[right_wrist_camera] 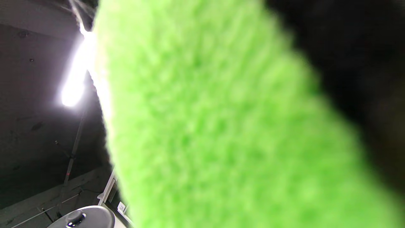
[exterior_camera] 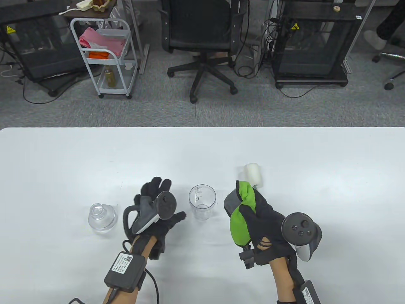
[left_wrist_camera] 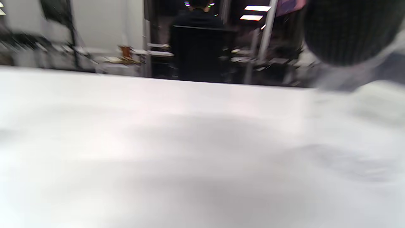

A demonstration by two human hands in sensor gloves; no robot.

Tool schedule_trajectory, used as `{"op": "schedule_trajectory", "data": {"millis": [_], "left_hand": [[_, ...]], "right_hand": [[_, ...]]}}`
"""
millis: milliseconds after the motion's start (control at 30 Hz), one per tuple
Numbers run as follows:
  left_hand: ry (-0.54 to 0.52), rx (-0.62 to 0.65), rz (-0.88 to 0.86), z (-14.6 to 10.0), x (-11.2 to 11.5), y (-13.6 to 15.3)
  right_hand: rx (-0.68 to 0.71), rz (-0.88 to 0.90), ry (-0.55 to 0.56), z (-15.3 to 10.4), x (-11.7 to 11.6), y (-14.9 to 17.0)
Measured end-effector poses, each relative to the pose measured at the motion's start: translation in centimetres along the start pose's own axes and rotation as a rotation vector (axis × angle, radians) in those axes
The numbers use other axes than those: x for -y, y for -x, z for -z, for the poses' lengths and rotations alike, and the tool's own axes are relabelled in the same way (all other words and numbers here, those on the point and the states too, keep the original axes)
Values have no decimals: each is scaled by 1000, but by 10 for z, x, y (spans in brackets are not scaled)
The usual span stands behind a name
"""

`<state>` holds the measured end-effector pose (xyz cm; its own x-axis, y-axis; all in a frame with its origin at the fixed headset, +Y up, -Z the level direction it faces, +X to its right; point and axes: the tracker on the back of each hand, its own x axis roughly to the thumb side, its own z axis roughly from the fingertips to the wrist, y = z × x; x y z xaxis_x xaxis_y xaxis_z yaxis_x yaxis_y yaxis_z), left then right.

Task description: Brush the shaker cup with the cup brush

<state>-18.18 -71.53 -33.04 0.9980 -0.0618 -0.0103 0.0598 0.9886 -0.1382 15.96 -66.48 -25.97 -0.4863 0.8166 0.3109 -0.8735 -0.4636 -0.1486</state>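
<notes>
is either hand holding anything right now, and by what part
The right hand grips the cup brush by its handle, with the white sponge head sticking out past the fingers. The left hand holds nothing, lying open beside the shaker cup.

Beyond the white table [exterior_camera: 63, 152], a black swivel office chair [exterior_camera: 202, 38] stands on grey carpet [exterior_camera: 158, 107]. To its left is a white wire trolley [exterior_camera: 106, 57] with pink and orange cloth on its upper shelf and what looks like a bottle lower down. Black mesh-fronted cabinets [exterior_camera: 311, 44] flank the scene, cables trailing between them. On the table sits a clear domed glass lid [exterior_camera: 102, 217].
</notes>
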Motion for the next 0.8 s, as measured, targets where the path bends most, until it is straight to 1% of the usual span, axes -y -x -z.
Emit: {"op": "schedule_trajectory", "data": {"millis": [33, 67, 100, 133, 200, 267, 367, 433, 500, 567, 700, 733, 800], "left_hand": [[42, -72, 57, 1, 3, 14], [55, -118, 79, 2, 6, 26], [61, -190, 83, 3, 12, 42], [78, -223, 75, 3, 16, 50], [135, -337, 43, 3, 30, 75], [149, -376, 15, 2, 39, 89], [181, -405, -23, 2, 49, 102], [166, -409, -58, 3, 50, 107], [139, -438, -99, 4, 48, 113], [141, -451, -100, 6, 46, 117], [86, -447, -8, 8, 36, 121], [65, -449, -3, 7, 34, 121], [0, -416, -49, 5, 26, 117]], "right_hand": [[7, -8, -5, 0, -1, -1], [12, -12, -8, 0, -1, -2], [17, -19, -11, -1, -2, -4], [20, -23, -15, 0, -3, -4], [18, -18, -36, 1, -3, -3], [1, -7, -30, 1, -3, 1], [-5, 4, -21, 1, -1, 5], [-4, 37, 4, 1, -1, 6], [-5, 76, -13, 1, -1, 6], [-4, 80, -18, 1, -1, 6], [-7, 84, -75, 2, -3, 4], [-8, 85, -90, 2, -4, 4], [-3, 83, -124, 3, -7, 3]]}}
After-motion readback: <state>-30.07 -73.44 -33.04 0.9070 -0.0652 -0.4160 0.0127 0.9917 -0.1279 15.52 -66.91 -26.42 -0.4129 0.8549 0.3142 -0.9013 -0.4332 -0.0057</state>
